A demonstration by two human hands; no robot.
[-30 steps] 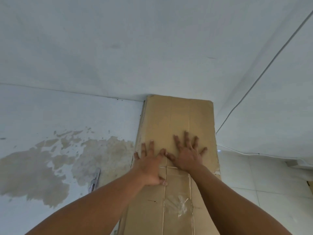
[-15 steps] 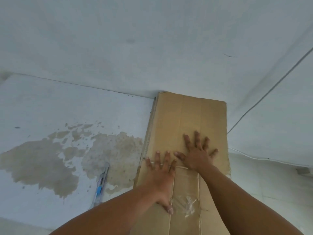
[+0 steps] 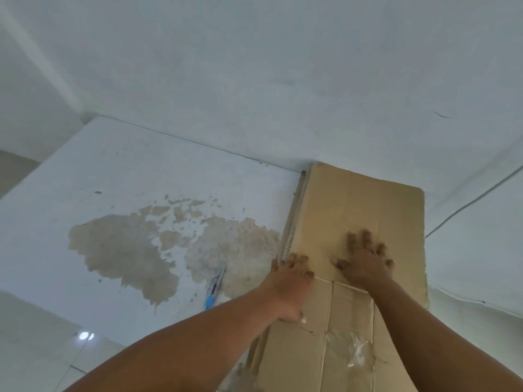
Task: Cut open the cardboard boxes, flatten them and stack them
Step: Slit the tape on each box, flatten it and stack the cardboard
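A flattened brown cardboard box point(image 3: 356, 210) lies on top of a stack of other flattened boxes, whose edges point(image 3: 293, 230) show along its left side. Its far end reaches the white wall. My left hand point(image 3: 290, 281) lies at the stack's left edge, fingers over the top sheet and reaching its side. My right hand point(image 3: 365, 263) presses flat on the top sheet with fingers spread. Clear tape point(image 3: 358, 352) still sticks to the near part of the cardboard.
A blue and silver utility knife point(image 3: 215, 287) lies on the white surface point(image 3: 119, 171) just left of the stack, beside a large brown patch point(image 3: 124, 247). A thin cable point(image 3: 467, 205) runs along the wall on the right. Tiled floor point(image 3: 42, 349) shows at lower left.
My left hand has slid from the middle of the top sheet to the stack's left edge. The right hand stays pressed in place. The view has shifted, so more of the knife shows.
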